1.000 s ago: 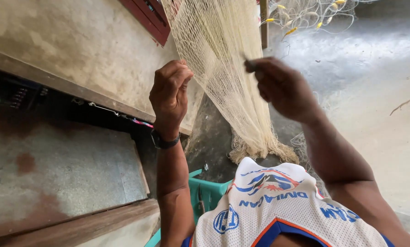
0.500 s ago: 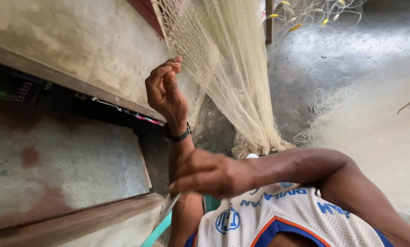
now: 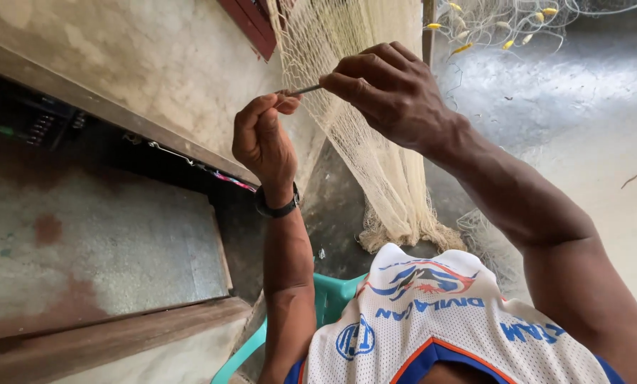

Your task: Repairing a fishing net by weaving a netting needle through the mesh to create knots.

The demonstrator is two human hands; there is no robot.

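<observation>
A cream fishing net [image 3: 361, 135] hangs down from the top middle and bunches on the floor. My left hand [image 3: 263, 139], with a dark band at the wrist, pinches the net's mesh at its left edge. My right hand [image 3: 393, 89] is raised beside it and grips a thin dark netting needle [image 3: 303, 90] whose tip points at the left hand's fingertips. Both hands are close together in front of the net.
A stained concrete wall [image 3: 141, 64] and a wooden ledge [image 3: 112, 334] stand at the left. A teal plastic chair [image 3: 329, 295] shows below my arms. More net with yellow floats [image 3: 503, 28] lies on the concrete floor at the top right.
My right hand has come up from near my chest to the net, bringing the needle to the left hand's fingertips. The left hand has stayed on the mesh.
</observation>
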